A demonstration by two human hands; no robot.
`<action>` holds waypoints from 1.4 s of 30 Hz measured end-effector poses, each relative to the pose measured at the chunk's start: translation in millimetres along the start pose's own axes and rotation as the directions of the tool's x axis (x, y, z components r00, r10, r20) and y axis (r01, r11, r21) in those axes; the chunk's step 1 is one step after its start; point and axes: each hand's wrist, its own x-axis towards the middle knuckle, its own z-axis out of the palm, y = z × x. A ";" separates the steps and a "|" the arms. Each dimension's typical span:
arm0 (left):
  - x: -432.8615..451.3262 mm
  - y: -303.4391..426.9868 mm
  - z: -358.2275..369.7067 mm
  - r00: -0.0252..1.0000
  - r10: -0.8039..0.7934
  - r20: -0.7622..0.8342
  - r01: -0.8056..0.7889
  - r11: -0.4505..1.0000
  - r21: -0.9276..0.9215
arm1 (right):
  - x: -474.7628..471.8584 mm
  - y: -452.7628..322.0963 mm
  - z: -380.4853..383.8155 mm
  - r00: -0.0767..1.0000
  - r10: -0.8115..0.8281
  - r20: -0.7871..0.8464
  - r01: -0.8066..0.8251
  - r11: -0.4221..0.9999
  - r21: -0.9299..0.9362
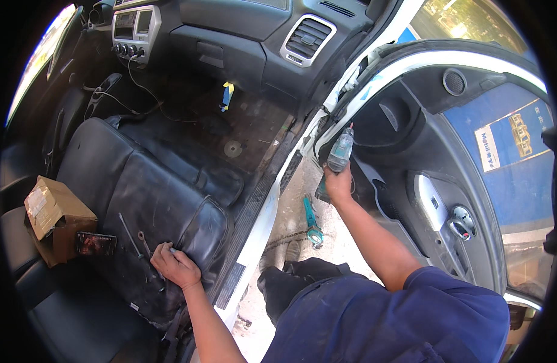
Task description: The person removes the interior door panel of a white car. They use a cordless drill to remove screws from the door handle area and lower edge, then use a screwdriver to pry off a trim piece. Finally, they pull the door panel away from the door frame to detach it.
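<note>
My right hand [339, 183] grips a teal and grey cordless driver [341, 152] by its handle. Its red-tipped nose points at the gap by the hinge side of the open car door [396, 163]. My left hand [176, 267] rests on the black leather passenger seat [160, 195], fingers curled. Something small and grey shows by its fingertips, too small to name. Close to that hand lie a spanner [143, 239] and a long thin metal rod [128, 229]. Part of the spanner is hidden by the fingers.
On the seats are an open cardboard box [63, 222] and a phone [96, 243]. A teal hand-held tool [312, 222] lies on the ground near my shoes, beside a chain [283, 240]. A white cable [144, 84] hangs from the dashboard. The door sill [256, 218] runs between seat and ground.
</note>
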 end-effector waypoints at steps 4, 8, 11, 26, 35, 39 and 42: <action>-2.3 -3.7 3.5 1.000 -0.012 0.013 0.012 1.000 0.010 | -2.1 -1.9 2.9 1.000 -0.003 -0.025 0.002 0.999 -0.036; -3.1 -4.8 6.0 1.000 -0.010 0.006 0.010 1.000 0.005 | -3.7 -7.6 4.0 0.999 0.010 -0.037 -0.012 0.997 -0.073; -2.9 -4.1 4.8 1.000 0.003 -0.001 -0.003 1.000 0.011 | -5.7 -17.4 6.5 0.997 0.055 -0.046 -0.056 0.998 -0.031; 3.4 -3.5 -12.4 0.998 -0.037 -0.055 0.029 0.990 -0.138 | 35.3 -3.8 49.0 0.988 0.139 0.073 -0.156 0.930 0.334; 7.2 -2.5 -13.1 0.999 -0.037 -0.023 0.033 0.988 -0.151 | 27.5 6.5 43.9 0.997 -0.065 0.044 0.059 0.991 0.120; 4.1 0.3 -18.3 1.000 -0.028 -0.006 0.026 0.991 -0.134 | 16.5 -1.5 54.7 0.997 0.005 -0.082 -0.009 0.999 -0.045; 4.1 2.4 -15.4 1.000 0.004 -0.013 -0.006 0.988 -0.152 | 15.6 5.9 55.2 0.996 0.054 -0.074 -0.041 0.985 0.169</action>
